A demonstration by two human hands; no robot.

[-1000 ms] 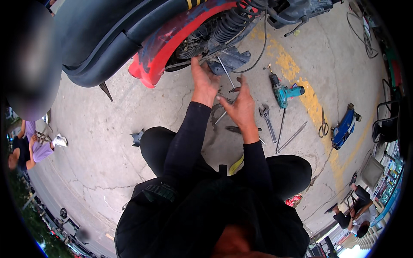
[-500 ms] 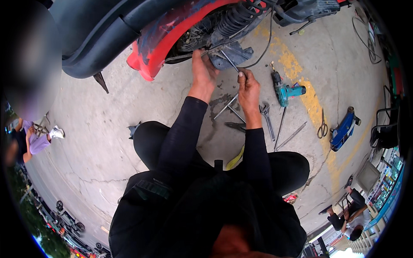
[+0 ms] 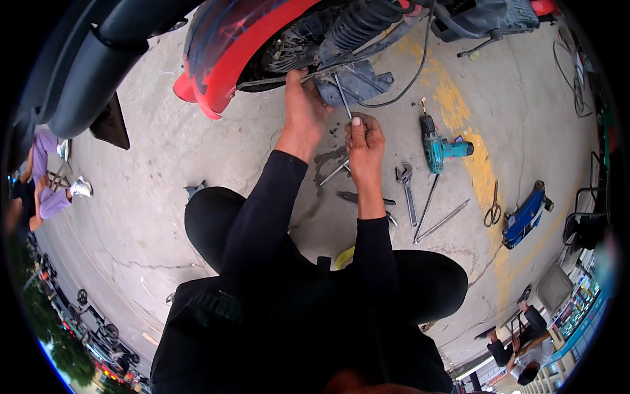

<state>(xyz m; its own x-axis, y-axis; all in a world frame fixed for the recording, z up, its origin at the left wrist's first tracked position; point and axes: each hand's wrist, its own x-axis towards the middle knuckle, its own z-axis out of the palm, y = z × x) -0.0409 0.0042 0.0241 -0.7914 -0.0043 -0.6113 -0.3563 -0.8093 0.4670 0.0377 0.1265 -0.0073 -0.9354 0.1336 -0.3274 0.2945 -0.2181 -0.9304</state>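
My left hand [image 3: 300, 118] reaches up under a red scooter [image 3: 222, 77], at the left edge of a dirty dark plastic guard [image 3: 357, 82]. Its thumb points up and its fingers curl, their tips partly hidden by the guard. In my right hand [image 3: 365, 141], pinched between thumb and fingers, is a thin metal rod [image 3: 343, 96]. Its upper end meets the guard's upper left part, and its lower end disappears into my grip. Above the guard is a black coil spring [image 3: 357, 26].
On the concrete floor to the right lie an adjustable wrench [image 3: 408, 190], a teal cordless drill [image 3: 436, 146], scissors [image 3: 493, 209] and a blue floor jack [image 3: 525, 215]. Pliers [image 3: 357, 197] lie below my right hand. People sit at far left and lower right.
The view has shifted, showing the scooter further left. My right hand has moved slightly down and left, and the rod stands a little steeper. My left hand stays at the guard.
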